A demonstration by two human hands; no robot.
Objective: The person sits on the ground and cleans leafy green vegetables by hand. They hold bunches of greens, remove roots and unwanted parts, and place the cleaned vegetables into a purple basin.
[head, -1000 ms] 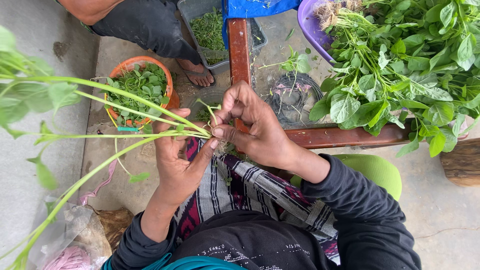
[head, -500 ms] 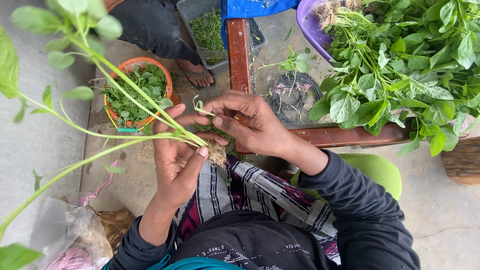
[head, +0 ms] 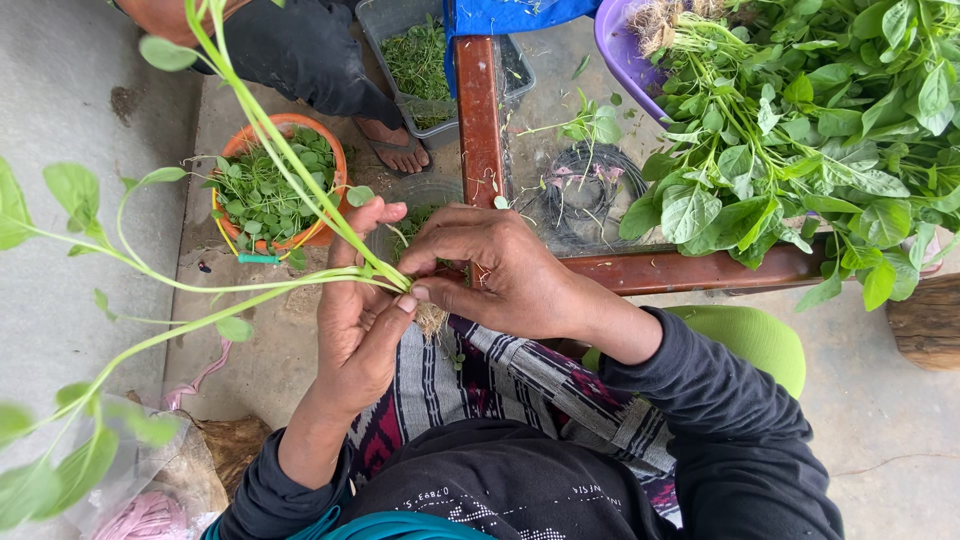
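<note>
Both hands meet over the lap: the left hand (head: 362, 310) loosely cups the leafy green stems (head: 250, 290) while the right hand (head: 495, 270) pinches their rooted ends (head: 430, 318).

We count two hands, the left hand (head: 358, 325) and the right hand (head: 490, 270). We see one orange bowl (head: 325, 165), one grey tray (head: 385, 25) and one purple basin (head: 615, 45).
</note>
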